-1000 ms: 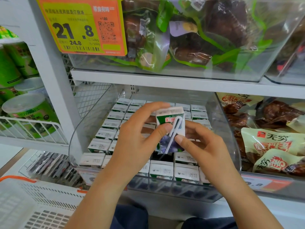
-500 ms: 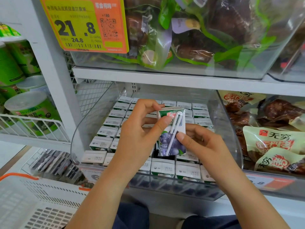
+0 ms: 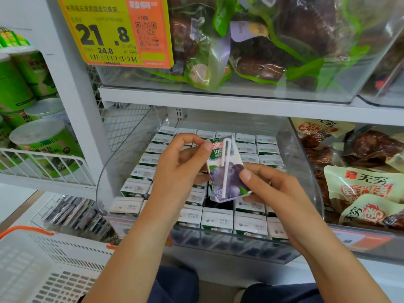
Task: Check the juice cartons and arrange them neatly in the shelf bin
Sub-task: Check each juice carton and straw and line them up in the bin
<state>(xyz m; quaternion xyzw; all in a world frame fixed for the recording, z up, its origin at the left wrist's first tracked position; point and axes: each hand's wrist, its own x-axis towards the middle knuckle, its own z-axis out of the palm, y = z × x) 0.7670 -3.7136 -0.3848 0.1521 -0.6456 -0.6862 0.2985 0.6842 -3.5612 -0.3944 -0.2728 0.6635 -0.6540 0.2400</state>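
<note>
Clear shelf bin [image 3: 306, 171], hands hiding cartons [image 3: 251, 224], held carton [image 3: 227, 171] tilted

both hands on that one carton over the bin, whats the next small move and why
Probably lower the carton into the dark gap in the bin's front rows just below it. Both the left hand and right hand pinch it tilted, above otherwise tidy rows.

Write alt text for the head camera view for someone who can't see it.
Two hands hold a juice carton with a straw on its face, tilted, above a clear shelf bin of packed cartons: the left hand pinches its top, the right hand its lower edge. A dark gap in the rows lies below it.
</note>
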